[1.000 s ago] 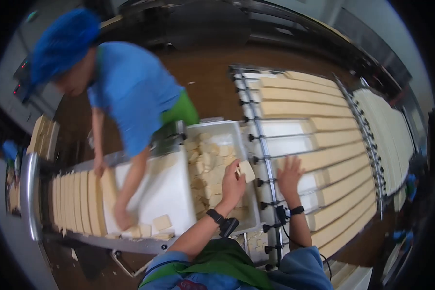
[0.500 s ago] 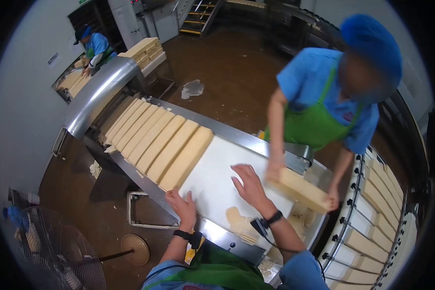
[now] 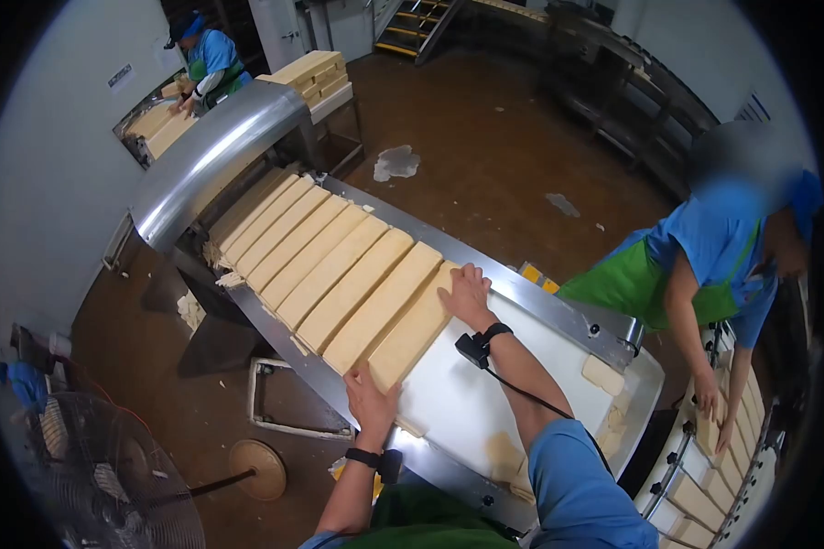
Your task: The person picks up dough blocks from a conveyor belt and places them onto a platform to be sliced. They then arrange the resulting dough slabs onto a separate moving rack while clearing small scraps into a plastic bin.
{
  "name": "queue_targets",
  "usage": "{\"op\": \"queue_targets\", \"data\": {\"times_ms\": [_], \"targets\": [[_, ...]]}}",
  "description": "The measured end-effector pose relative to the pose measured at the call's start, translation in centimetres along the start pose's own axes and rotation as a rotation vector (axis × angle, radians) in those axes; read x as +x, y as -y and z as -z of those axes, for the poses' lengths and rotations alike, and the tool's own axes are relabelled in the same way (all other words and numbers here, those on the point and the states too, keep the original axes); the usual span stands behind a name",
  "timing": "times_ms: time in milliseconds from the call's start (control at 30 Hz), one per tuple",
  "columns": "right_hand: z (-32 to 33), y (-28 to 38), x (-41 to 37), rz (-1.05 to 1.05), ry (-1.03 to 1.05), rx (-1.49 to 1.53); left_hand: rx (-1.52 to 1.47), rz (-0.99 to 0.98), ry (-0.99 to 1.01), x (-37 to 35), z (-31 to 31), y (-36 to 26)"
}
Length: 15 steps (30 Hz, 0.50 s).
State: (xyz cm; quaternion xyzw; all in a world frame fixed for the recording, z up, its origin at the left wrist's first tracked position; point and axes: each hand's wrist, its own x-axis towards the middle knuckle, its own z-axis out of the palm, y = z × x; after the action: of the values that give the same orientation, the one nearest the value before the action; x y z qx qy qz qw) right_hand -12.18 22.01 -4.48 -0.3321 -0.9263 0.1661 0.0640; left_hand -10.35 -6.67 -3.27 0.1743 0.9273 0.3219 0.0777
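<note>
A row of long, pale cream blocks (image 3: pixel 328 265), dough-like in look, lies side by side on the conveyor's white belt (image 3: pixel 462 389). The nearest long pale block (image 3: pixel 416 335) is held at its two ends. My left hand (image 3: pixel 372 403) grips its near end, thumb and fingers around the corner. At its far end, my right hand (image 3: pixel 468 296) has its fingers curled over the edge. What the block is made of cannot be made out for certain.
A co-worker (image 3: pixel 687 256) bends over a rack of pale blocks (image 3: pixel 705 494) at right. Scraps (image 3: pixel 604 375) lie at the belt's end. A curved steel hood (image 3: pixel 224 156) spans the conveyor. A fan (image 3: pixel 124 467) stands at lower left; another person (image 3: pixel 212 64) works behind.
My right hand has moved from above the belt onto the nearest block's far end; my left hand stays at its near end. The co-worker has carried a block from the belt to the rack.
</note>
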Motion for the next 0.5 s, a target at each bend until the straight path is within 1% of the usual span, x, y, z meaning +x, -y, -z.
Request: {"op": "queue_targets", "data": {"times_ms": [33, 133, 233, 300, 333, 400, 467, 500], "targets": [[-0.1, 0.2, 0.2, -0.031, 0.013, 0.004, 0.004, 0.013, 0.010, -0.1, 0.0, -0.3], [-0.5, 0.3, 0.4, -0.078, 0.021, -0.108, 0.019, 0.028, 0.034, -0.1, 0.0, -0.7], [0.4, -0.3, -0.9, -0.129, 0.041, -0.053, 0.035, 0.014, 0.077, 0.2, -0.1, -0.8], [0.8, -2.1, -3.5, -0.117, -0.067, -0.066, 0.051, 0.013, 0.136, 0.2, 0.4, -1.5], [1.2, -3.1, -5.3, -0.115, -0.120, -0.074, 0.065, -0.040, 0.175, 0.2, 0.4, -1.7], [2.7, -5.9, -9.7, -0.236, -0.051, 0.029, 0.095, -0.148, 0.259, -0.1, 0.4, -2.1], [2.9, -9.6, -15.4, -0.300, -0.229, 0.118, 0.066, -0.291, 0.337, -0.6, 0.1, -2.7], [3.3, -11.3, -17.9, -0.391, -0.241, 0.153, 0.050, -0.366, 0.383, -0.9, -0.2, -3.0]]}}
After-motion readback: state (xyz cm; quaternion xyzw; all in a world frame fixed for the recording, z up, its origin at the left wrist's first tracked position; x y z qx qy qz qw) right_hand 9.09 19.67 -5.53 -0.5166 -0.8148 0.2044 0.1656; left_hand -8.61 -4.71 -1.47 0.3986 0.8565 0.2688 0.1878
